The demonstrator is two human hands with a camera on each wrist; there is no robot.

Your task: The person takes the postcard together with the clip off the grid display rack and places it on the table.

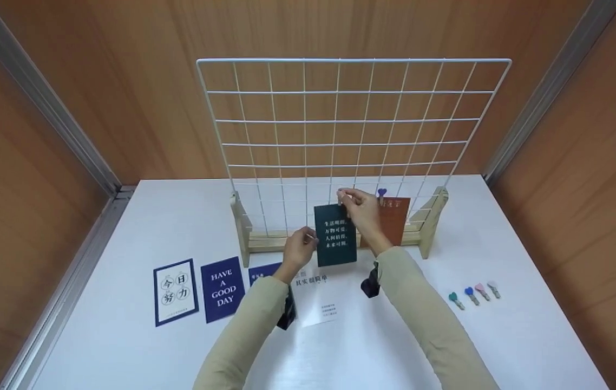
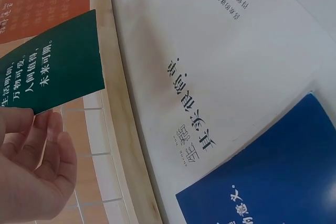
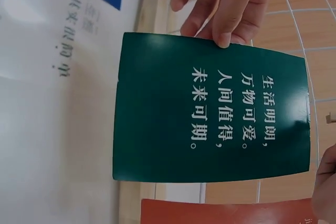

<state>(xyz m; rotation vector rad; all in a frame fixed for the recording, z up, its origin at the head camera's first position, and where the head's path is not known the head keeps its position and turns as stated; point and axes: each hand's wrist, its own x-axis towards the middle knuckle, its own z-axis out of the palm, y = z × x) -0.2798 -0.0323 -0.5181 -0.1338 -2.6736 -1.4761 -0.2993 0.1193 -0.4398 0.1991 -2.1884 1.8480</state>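
Observation:
A dark green card (image 1: 335,235) with white lettering stands upright in front of the white wire grid (image 1: 321,120). My left hand (image 1: 299,248) pinches its left edge between thumb and fingers, plain in the right wrist view, where that hand (image 3: 231,3) shows too. At the card's top edge, my right hand (image 1: 361,208) has its fingertips together on a small wooden clothespin (image 3: 331,118), mostly out of frame. Right beside it, an orange-red card (image 1: 396,222) hangs on the grid under a clothespin with a purple heart (image 1: 382,192).
On the white table (image 1: 97,281) lie a white card with blue border (image 1: 176,292), a blue "HAVE A GOOD DAY" card (image 1: 222,290), another blue card (image 2: 273,177) and a white card (image 2: 231,66). Several heart clothespins (image 1: 471,296) lie at right. Wooden feet (image 1: 432,222) support the grid.

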